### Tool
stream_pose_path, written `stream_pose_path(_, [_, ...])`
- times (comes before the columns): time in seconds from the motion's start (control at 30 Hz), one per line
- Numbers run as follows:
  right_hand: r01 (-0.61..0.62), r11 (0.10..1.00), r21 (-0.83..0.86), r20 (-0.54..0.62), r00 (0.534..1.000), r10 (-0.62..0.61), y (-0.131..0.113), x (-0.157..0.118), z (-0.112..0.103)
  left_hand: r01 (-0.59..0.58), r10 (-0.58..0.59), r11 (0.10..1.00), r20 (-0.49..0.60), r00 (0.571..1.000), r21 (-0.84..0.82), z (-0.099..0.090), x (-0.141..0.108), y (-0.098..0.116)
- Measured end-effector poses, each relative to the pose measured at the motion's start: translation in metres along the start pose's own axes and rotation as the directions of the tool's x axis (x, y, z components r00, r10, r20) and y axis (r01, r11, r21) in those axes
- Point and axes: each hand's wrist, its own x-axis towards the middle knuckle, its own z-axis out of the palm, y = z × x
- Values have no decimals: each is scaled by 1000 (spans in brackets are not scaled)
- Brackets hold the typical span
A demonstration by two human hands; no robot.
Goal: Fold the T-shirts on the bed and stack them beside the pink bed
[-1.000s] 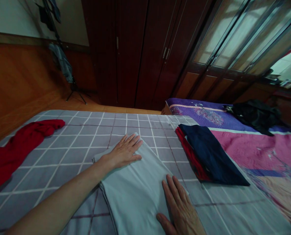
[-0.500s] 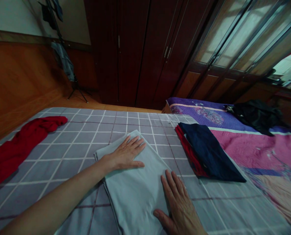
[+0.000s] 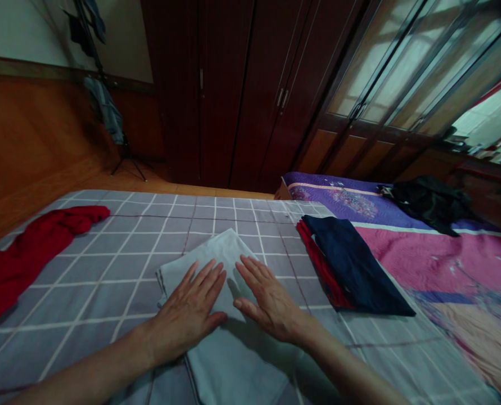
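Note:
A folded pale grey-blue cloth [image 3: 250,360] lies flat on the checked bedsheet in front of me; I cannot tell what garment it is. My left hand [image 3: 193,304] is over its left side, palm down with fingers stretched out. Over the upper right part of the cloth is my right hand [image 3: 265,295], its fingers also extended and its shadow falling on the fabric. Neither hand grips anything. Whether the palms touch the cloth is hard to tell.
Folded dark blue and red clothes [image 3: 351,264] lie stacked on the right. A crumpled red garment [image 3: 43,253] is on the left of the checked bedsheet [image 3: 127,247]. Beyond are a purple and pink bedspread [image 3: 402,242], a black garment [image 3: 431,202], a dark wardrobe [image 3: 233,101] and a clothes stand [image 3: 126,152].
My right hand has moved up and left across the cloth, close to the left hand. My left hand has drawn back slightly toward me. The cloth remains folded in place.

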Motion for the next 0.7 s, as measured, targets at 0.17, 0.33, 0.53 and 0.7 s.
stream_pose_path(0.17, [-35, 993, -114, 16, 999, 37, 26, 39, 28, 75, -73, 996, -35, 997, 39, 23, -9, -12])
stream_pose_path(0.33, [-187, 970, -157, -20, 982, 186, 40, 42, 27, 45, -30, 996, -190, 981, 78, 41, -11, -14])
stream_pose_path(0.53, [-10, 992, -128, -34, 999, 6, 5, 50, 29, 17, 18, 995, -334, 942, 102, 67, -12, -22])
stream_pose_path(0.7, [73, 988, -135, -46, 996, -80, 4, 67, 31, 51, -21, 994, -279, 960, 100, 71, -10, -24])
